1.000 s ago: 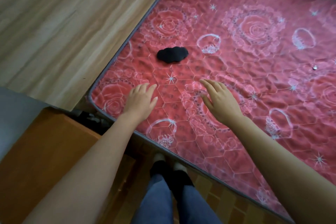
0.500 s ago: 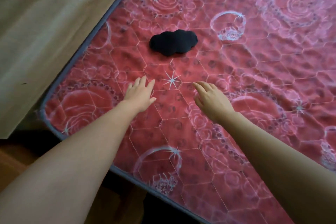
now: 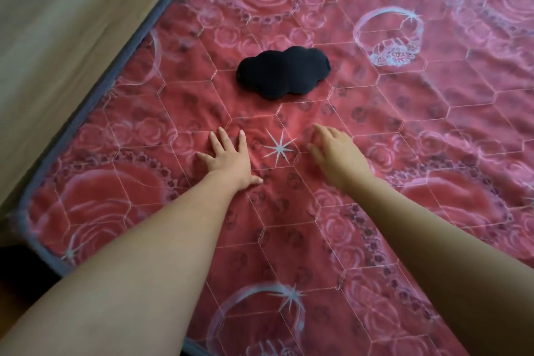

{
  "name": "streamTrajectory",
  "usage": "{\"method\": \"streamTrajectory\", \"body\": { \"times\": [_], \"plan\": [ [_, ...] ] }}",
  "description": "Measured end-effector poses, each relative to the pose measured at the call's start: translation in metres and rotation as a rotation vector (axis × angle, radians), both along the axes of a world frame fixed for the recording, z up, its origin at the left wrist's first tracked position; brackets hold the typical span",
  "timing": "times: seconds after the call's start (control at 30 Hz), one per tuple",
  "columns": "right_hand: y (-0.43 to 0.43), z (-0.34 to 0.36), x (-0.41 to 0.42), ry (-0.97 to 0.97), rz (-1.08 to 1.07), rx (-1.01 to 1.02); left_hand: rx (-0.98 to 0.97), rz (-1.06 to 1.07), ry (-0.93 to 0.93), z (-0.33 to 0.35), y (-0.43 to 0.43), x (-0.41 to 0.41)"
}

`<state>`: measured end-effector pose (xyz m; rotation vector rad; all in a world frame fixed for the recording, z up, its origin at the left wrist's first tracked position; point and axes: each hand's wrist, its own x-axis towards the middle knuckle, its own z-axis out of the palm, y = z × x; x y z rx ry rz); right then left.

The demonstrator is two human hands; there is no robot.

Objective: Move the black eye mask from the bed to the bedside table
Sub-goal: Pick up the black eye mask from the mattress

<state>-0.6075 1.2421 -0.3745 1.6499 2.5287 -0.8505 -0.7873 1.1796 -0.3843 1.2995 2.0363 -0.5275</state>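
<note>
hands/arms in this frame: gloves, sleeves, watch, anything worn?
Nothing worn that shows. The left hand and right hand are bare: no gloves, rings or markings on the fingers. Both forearms are bare up to the frame edge, with no sleeve, watch or band in view.

Soft, even light fills the frame, moderately bright, with no glare or hot spots anywhere. The upper left looks palest and slightly washed out, while the lower left corner sinks into deep shadow — almost black. Shadows are faint and diffuse: only a thin dark rim shows under the black eye mask [image 3: 283,74] near the upper centre. Fine detail is soft throughout, with a smeared, compressed look. The right hand [image 3: 338,154] at centre right is motion-blurred at its fingertips. Straight lines bow toward the frame's edges — wide-angle distortion, strongest at left.
</note>
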Motion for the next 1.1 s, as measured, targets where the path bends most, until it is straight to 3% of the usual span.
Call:
{"method": "streamTrajectory", "body": {
  "times": [0.3,0.5,0.7,1.1],
  "plan": [
    [0.062,-0.012,-0.056,0.415,-0.677,-0.261,-0.107,0.086,0.009,-0.011,0.015,0.011],
    [0.096,-0.018,-0.068,0.794,-1.106,-0.555,-0.134,0.114,-0.022,-0.018,0.016,0.011],
    [0.099,-0.012,-0.067,0.907,-1.112,-0.751,-0.143,0.129,-0.025,-0.021,0.016,0.011],
    [0.073,0.004,-0.02,1.181,-1.144,-0.792,-0.098,0.119,-0.017,-0.023,0.013,0.011]
  ]
}}
